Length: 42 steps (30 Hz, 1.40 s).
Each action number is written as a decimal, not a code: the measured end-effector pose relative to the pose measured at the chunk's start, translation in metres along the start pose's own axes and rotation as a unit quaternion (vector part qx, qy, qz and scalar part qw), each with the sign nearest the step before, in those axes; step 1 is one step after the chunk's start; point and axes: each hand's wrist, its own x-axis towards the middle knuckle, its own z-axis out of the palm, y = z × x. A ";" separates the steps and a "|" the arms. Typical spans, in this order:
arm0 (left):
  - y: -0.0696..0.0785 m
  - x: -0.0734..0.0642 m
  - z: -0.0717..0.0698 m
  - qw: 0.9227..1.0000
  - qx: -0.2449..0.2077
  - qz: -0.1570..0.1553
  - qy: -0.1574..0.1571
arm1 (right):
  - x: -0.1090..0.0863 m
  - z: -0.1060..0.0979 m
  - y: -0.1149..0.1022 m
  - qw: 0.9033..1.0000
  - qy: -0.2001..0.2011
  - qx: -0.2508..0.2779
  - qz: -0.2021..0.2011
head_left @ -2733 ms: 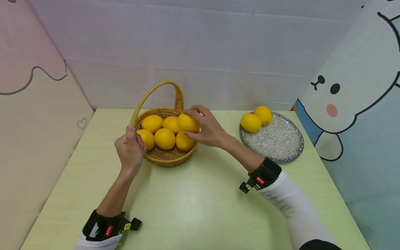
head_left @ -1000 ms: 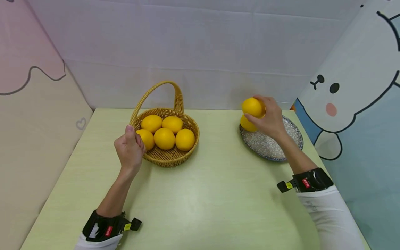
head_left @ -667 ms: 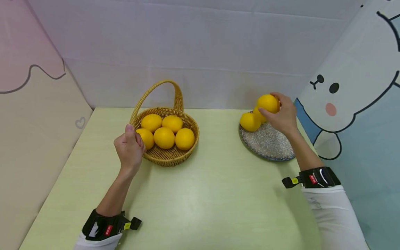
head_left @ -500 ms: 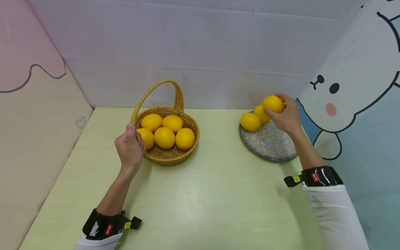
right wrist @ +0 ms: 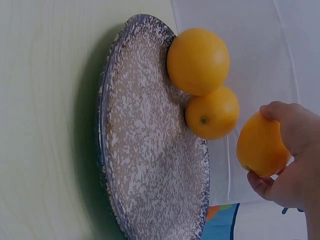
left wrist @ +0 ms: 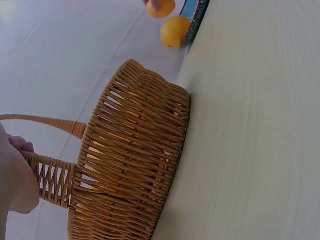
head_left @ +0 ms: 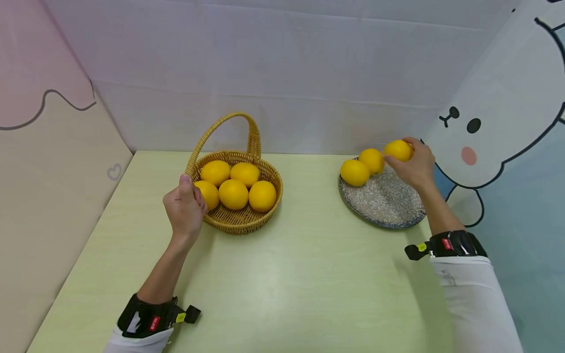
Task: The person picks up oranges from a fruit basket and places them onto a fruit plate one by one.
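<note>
My left hand [head_left: 184,208] grips the handle of a wicker basket [head_left: 236,227] at the left of the table; in the left wrist view the handle [left wrist: 52,180] passes into the fist. Several yellow-orange oranges [head_left: 233,194] lie inside the basket. At the back right, my right hand [head_left: 417,164] holds another orange [right wrist: 262,145] between thumb and fingers. That orange is raised over the far side of a speckled grey plate [head_left: 379,206]. Two oranges, one at the left rim [head_left: 354,172] and one behind it [head_left: 372,161], rest side by side on the plate.
The pale wooden table [head_left: 273,284] reaches to a white cloth backdrop [head_left: 282,122]. Side panels with cartoon drawings stand at left and right, the right panel [head_left: 521,196] close beyond the plate. Camera bands sit on both wrists.
My right hand took an orange from the basket, carried it right to the plate, and has moved further right and slightly lower past the two oranges there. The left hand stays on the handle.
</note>
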 end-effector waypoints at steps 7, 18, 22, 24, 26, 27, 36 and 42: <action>0.000 -0.001 0.000 1.000 0.002 -0.003 0.002 | 0.005 0.003 0.010 1.000 -0.008 -0.028 0.006; 0.000 -0.001 0.000 1.000 0.003 -0.007 0.005 | 0.010 0.010 0.014 0.998 -0.045 -0.038 0.035; -0.002 0.000 -0.001 1.000 -0.007 -0.002 0.001 | 0.014 0.013 0.014 0.997 -0.045 -0.040 0.046; -0.002 0.000 0.000 1.000 -0.010 0.001 0.000 | 0.016 0.014 0.015 0.997 -0.043 -0.046 0.051; -0.001 0.001 0.000 1.000 -0.009 0.001 -0.001 | 0.018 0.015 0.016 0.997 -0.039 -0.048 0.056; -0.001 0.001 0.000 1.000 -0.007 0.001 -0.001 | 0.019 0.016 0.017 0.996 -0.039 -0.048 0.059; 0.001 0.000 0.001 1.000 0.005 -0.001 -0.002 | 0.025 0.023 0.024 0.995 -0.043 -0.044 0.080; -0.001 0.001 0.000 1.000 0.007 -0.002 -0.002 | 0.026 0.025 0.024 0.994 -0.048 -0.047 0.085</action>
